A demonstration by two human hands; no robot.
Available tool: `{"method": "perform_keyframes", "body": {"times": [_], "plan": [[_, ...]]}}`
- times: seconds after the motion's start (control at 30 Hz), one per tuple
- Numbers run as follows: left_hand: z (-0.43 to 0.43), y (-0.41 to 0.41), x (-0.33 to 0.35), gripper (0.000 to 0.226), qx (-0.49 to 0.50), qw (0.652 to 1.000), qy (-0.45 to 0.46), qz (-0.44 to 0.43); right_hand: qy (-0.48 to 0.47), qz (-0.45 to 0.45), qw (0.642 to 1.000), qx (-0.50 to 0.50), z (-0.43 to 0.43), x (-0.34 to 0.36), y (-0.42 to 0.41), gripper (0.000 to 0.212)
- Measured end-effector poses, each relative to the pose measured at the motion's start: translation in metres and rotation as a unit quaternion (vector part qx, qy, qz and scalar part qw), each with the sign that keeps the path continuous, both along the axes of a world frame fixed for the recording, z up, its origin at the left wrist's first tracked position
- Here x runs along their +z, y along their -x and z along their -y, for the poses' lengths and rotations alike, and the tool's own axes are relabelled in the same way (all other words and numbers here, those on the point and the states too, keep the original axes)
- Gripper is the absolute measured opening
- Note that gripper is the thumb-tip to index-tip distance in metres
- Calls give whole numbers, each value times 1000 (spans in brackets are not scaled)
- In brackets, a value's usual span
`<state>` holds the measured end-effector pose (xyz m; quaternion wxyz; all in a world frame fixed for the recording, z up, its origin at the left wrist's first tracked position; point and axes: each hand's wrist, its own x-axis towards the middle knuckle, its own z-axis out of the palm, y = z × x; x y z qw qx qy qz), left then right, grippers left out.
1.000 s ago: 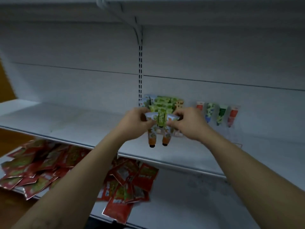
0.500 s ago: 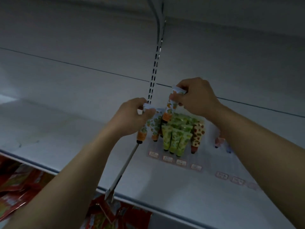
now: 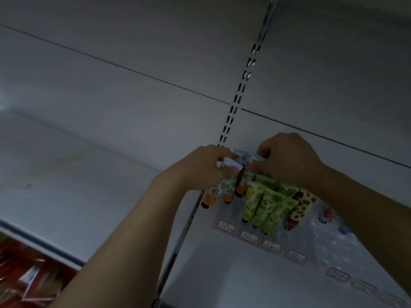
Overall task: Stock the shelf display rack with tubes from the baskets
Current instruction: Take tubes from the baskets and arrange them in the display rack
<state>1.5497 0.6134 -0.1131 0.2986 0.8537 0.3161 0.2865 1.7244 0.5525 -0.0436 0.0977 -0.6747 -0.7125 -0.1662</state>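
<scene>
My left hand [image 3: 203, 168] pinches the flat white ends of orange-capped tubes [image 3: 211, 195], which hang down below it. My right hand [image 3: 289, 160] pinches the top of another orange-capped tube [image 3: 240, 185] right beside them, above the clear display rack [image 3: 249, 223] on the white shelf. Several green tubes [image 3: 263, 205] and a red-and-cream spotted tube [image 3: 299, 208] stand in the rack, caps down. Small price labels [image 3: 249, 236] line the rack's front.
A slotted metal upright [image 3: 239, 94] runs up the back panel behind my hands. A shelf divider rail [image 3: 178, 245] runs toward the front edge. Red packets [image 3: 26, 278] lie on the lower shelf at bottom left. Clear plastic [image 3: 333, 238] sits right of the tubes.
The view has tilted up and moved closer. My right hand has come down with its tube, and both hands have drawn together over the rack's left slot.
</scene>
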Motion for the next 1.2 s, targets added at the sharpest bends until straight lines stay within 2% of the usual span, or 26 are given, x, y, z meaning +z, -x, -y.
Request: {"method": "perform_keyframes", "body": {"times": [0.13, 0.43, 0.5, 0.6, 0.67, 0.8, 1.0, 1.2], "plan": [[0, -2, -3, 52, 10, 1000, -17, -24, -5, 43, 999, 3, -3, -14, -2, 37], [0, -6, -16, 39, -9, 995, -1, 101, 95, 128, 987, -13, -22, -6, 15, 46], [-3, -10, -22, 34, -4, 991, 7, 133, 104, 114, 988, -18, -26, -8, 18, 38], [-3, -14, -29, 18, 1, 985, 17, 172, 104, 94, 990, -16, -29, -7, 15, 13], [-2, -16, -31, 12, -3, 981, 19, 191, 102, 94, 990, 2, -29, -7, 9, 10], [-1, -14, -31, 28, 10, 976, 8, 216, 101, 90, 991, 21, -28, -7, 4, 20], [3, -18, -36, 26, 32, 969, 11, 243, 127, 79, 989, 15, -34, -5, 4, 28], [8, -20, -41, 39, 53, 970, -2, 239, 96, 98, 990, 40, -38, -15, -2, 27]]}}
